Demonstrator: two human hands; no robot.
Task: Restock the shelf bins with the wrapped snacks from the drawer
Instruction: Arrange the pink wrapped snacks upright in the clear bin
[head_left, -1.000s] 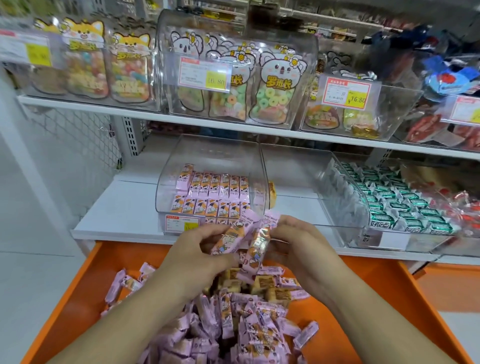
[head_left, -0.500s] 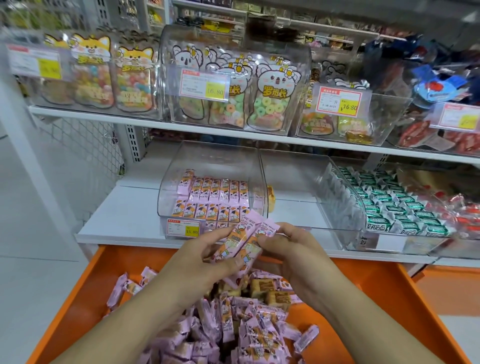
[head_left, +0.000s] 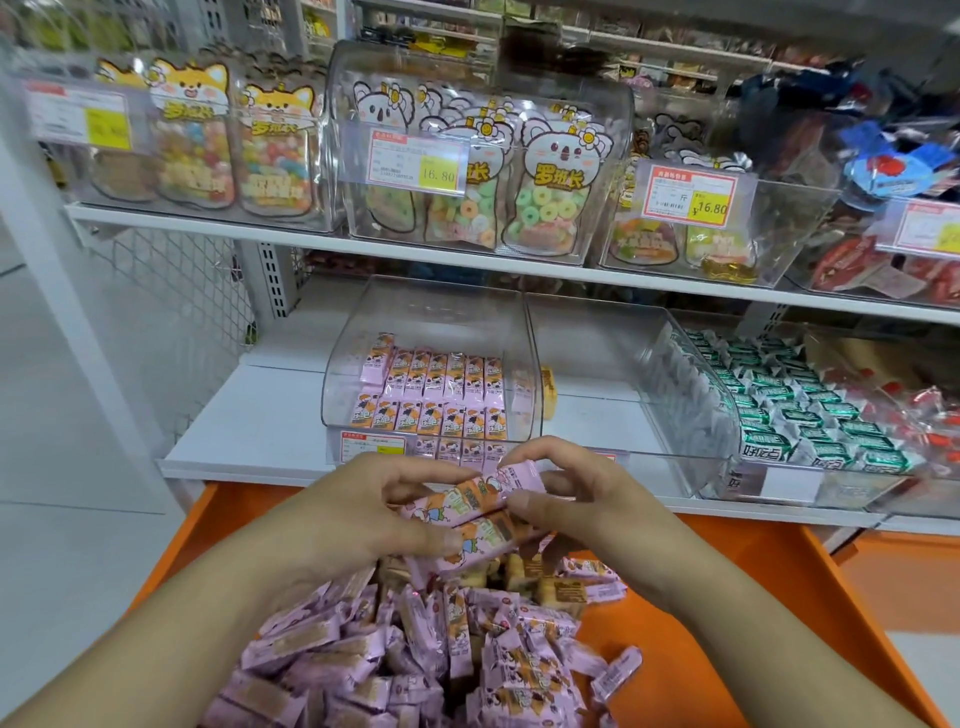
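Note:
Pink wrapped snacks (head_left: 478, 512) lie side by side between my two hands, above the open orange drawer (head_left: 737, 587). My left hand (head_left: 358, 519) grips their left ends with thumb and fingers. My right hand (head_left: 582, 499) pinches their right ends. Below them the drawer holds a heap of loose pink snacks (head_left: 415, 654). Just beyond my hands a clear shelf bin (head_left: 431, 317) on the lower shelf holds neat rows of the same pink snacks (head_left: 441, 395).
A clear bin (head_left: 592, 338) to the right holds one yellow item. Further right is a bin of green-wrapped snacks (head_left: 789, 410). The upper shelf (head_left: 291, 239) carries bins of bagged candy with price tags. Grey floor lies at the left.
Both hands have lowered slightly and turned the held snacks from upright to lying flat and aligned. The view has shifted closer to the shelf.

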